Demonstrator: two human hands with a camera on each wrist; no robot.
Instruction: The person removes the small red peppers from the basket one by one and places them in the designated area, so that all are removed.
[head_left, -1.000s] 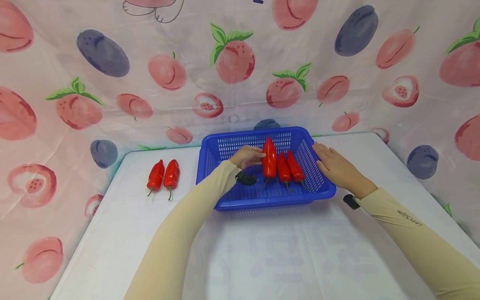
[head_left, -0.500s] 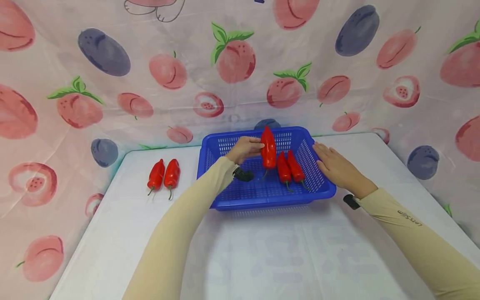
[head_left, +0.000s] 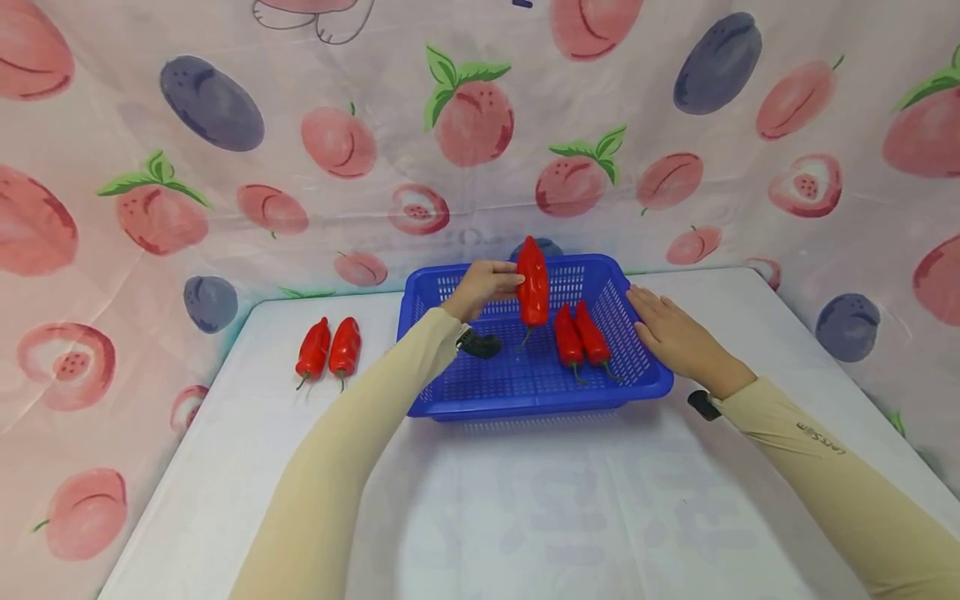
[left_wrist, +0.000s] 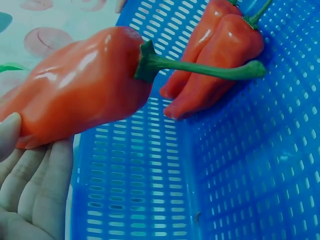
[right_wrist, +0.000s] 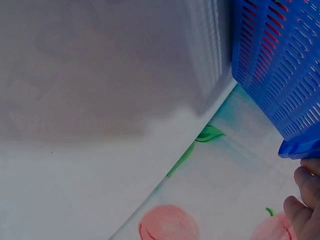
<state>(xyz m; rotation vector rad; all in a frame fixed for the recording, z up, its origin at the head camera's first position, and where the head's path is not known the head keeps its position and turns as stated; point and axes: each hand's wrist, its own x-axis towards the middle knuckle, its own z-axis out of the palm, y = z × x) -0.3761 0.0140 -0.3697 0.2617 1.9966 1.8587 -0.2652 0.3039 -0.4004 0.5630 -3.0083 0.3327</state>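
The left hand [head_left: 483,285] is pinching a red pepper [head_left: 533,287] between thumb and fingers, and that one is hanging above the blue basket [head_left: 517,407], tip up, stem pointing down, not touching its neighbours. Across the way, the right hand [head_left: 678,337] is lying along the basket's right rim, fingers stretched straight and touching it. The basket is standing by the middle of the desk's [head_left: 525,500] far edge, and inside it a second pepper [head_left: 568,337] and a third pepper [head_left: 592,333] are lying close together towards the right wall, stems facing the near rim. Outside, near the desk's far-left corner, a fourth pepper [head_left: 313,350] and a fifth pepper [head_left: 345,348] are lying side by side, with no hand touching them. So the count is standing at two inside, one in the air, two out; things are looking roughly midway, though which way the peppers are travelling isn't showing.
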